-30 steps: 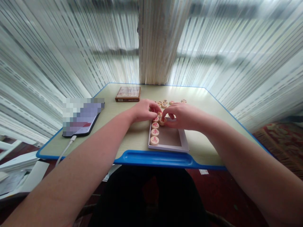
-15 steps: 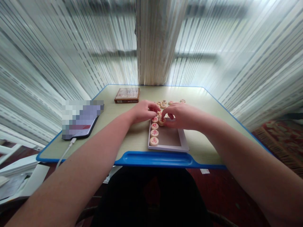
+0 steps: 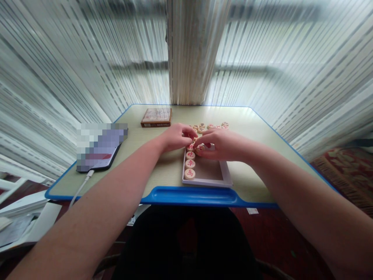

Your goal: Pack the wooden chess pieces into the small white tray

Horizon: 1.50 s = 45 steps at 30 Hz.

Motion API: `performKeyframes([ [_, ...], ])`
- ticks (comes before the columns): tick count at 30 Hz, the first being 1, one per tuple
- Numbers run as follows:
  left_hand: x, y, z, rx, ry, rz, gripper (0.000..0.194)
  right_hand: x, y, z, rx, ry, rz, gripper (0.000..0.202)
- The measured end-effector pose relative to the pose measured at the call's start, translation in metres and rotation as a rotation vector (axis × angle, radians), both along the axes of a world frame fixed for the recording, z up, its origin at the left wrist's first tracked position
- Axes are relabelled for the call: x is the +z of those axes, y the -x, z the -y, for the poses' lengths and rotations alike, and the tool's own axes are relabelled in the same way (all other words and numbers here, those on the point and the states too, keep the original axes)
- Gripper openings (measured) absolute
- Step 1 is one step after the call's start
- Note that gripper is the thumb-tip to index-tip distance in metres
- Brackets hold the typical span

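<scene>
A shallow white box holds round wooden pieces with red characters in a column along its left side; one of them lies in the near left corner. My left hand is at the box's far left corner, its curled fingers around a spot I cannot make out. Over the far part of the box is my right hand, thumb and fingers closed about the top piece of the column and a red-marked piece beside it. More loose pieces lie on the table beyond the hands.
A flat brown-edged box lies at the back left of the table. On the left is a phone with a white cable. A blue tray runs along the near edge, and curtains hang behind.
My right hand's fingertips have shifted slightly left, onto the top piece of the column. My left hand has stayed in place.
</scene>
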State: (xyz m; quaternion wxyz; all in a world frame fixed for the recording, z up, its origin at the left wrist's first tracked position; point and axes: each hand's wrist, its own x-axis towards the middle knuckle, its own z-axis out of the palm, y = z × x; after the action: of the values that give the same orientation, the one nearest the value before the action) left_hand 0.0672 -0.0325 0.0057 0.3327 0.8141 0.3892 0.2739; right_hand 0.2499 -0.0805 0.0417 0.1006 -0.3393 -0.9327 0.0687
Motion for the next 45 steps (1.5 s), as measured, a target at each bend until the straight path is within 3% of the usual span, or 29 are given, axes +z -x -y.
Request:
performKeyframes([
  [17, 0.001, -0.001, -0.003, 0.069, 0.039, 0.137, 0.028, -0.007, -0.004, -0.011, -0.106, 0.039, 0.013, 0.017],
  [24, -0.002, -0.001, -0.005, 0.081, 0.041, 0.157, 0.027, -0.004, -0.008, -0.012, -0.079, 0.043, -0.002, 0.016],
  [32, -0.002, 0.000, -0.001, 0.028, -0.028, 0.057, 0.027, 0.002, -0.013, -0.012, -0.121, 0.036, 0.001, 0.021],
  [35, -0.002, 0.000, 0.000, 0.017, -0.043, 0.012, 0.030, 0.001, -0.020, -0.022, -0.234, 0.020, 0.011, 0.024],
  [40, -0.003, -0.001, 0.000, 0.031, -0.025, 0.013, 0.029, -0.008, -0.042, -0.048, -0.686, -0.176, 0.101, 0.028],
  [45, -0.002, -0.003, 0.000, 0.065, -0.014, 0.106, 0.027, -0.021, -0.052, -0.061, -0.676, -0.091, 0.139, 0.031],
])
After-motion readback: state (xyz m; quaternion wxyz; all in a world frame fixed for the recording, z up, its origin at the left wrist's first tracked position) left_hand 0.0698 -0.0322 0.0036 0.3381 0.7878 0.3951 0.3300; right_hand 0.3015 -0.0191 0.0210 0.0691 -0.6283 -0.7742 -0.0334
